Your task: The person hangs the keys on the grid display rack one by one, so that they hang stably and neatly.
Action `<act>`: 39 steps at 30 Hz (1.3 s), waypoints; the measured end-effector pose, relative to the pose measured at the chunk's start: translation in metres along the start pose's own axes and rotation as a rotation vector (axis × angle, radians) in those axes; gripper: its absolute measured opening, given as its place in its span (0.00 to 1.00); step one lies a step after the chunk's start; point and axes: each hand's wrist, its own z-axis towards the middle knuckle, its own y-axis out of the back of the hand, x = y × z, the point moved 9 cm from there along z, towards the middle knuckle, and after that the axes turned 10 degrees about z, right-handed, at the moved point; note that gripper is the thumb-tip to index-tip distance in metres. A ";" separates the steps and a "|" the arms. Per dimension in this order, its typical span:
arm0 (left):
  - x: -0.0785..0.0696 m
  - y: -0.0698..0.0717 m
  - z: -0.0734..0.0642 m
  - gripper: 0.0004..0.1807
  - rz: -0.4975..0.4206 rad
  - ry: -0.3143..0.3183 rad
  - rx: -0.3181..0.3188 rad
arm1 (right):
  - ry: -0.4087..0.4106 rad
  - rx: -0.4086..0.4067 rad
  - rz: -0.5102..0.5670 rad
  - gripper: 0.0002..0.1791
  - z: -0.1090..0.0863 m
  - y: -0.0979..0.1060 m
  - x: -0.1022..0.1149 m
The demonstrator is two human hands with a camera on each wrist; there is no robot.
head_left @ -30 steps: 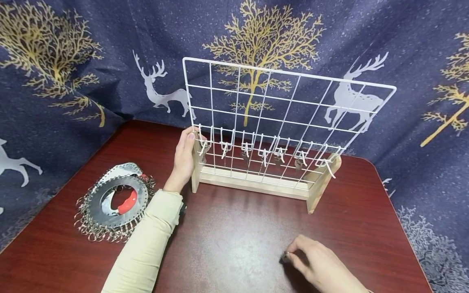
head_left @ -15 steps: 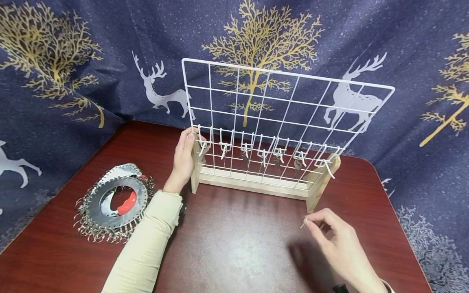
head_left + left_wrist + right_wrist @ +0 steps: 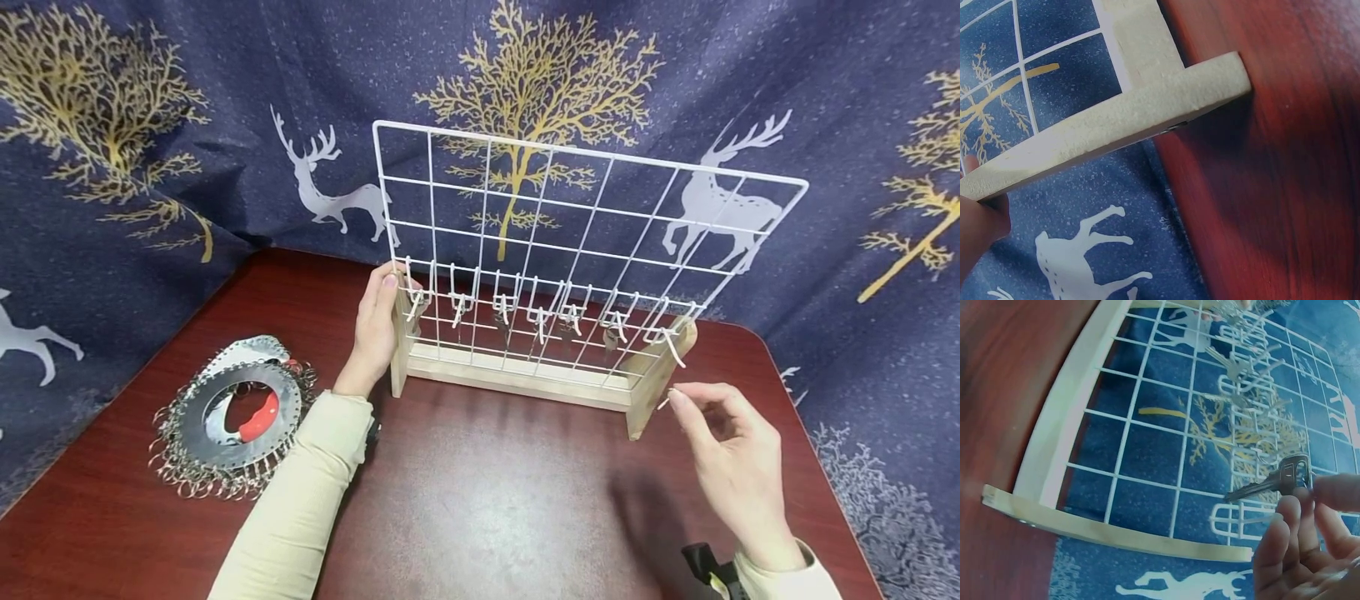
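Observation:
A white wire grid rack with wooden end supports stands on the table. My left hand grips its left wooden support. Between thumb and fingers, my right hand pinches a metal key by its head, blade pointing toward the grid. That hand is just right of the right wooden support, below the rightmost white hook. Several hooks line the lower grid. Keys hang on hooks farther left; the rightmost hook holds none.
On the left of the dark red table lie round metal plates fringed with many small rings, with a red piece showing in the middle. A blue curtain with trees and deer hangs close behind the rack.
My right hand has lifted the key off the table and carried it up and right, toward the rack's right end. The left hand keeps its grip on the support.

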 end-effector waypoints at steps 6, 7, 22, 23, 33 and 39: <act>0.000 0.000 0.000 0.20 0.006 -0.004 0.005 | 0.020 -0.031 0.065 0.08 0.011 0.003 0.001; 0.000 0.000 0.000 0.20 0.005 -0.002 0.003 | 0.018 -0.037 0.074 0.08 0.013 0.003 0.001; 0.002 -0.001 0.002 0.22 0.004 -0.005 0.003 | -0.040 -0.070 0.129 0.10 0.023 0.006 -0.009; 0.002 -0.001 0.002 0.22 0.003 -0.005 0.003 | -0.048 -0.071 0.132 0.10 0.023 0.006 -0.010; 0.004 -0.002 0.001 0.21 0.013 -0.005 0.009 | -0.121 -0.068 0.196 0.09 0.024 0.006 -0.020; 0.003 -0.002 0.001 0.21 0.015 -0.001 0.011 | -0.145 -0.080 0.189 0.09 0.022 0.008 -0.023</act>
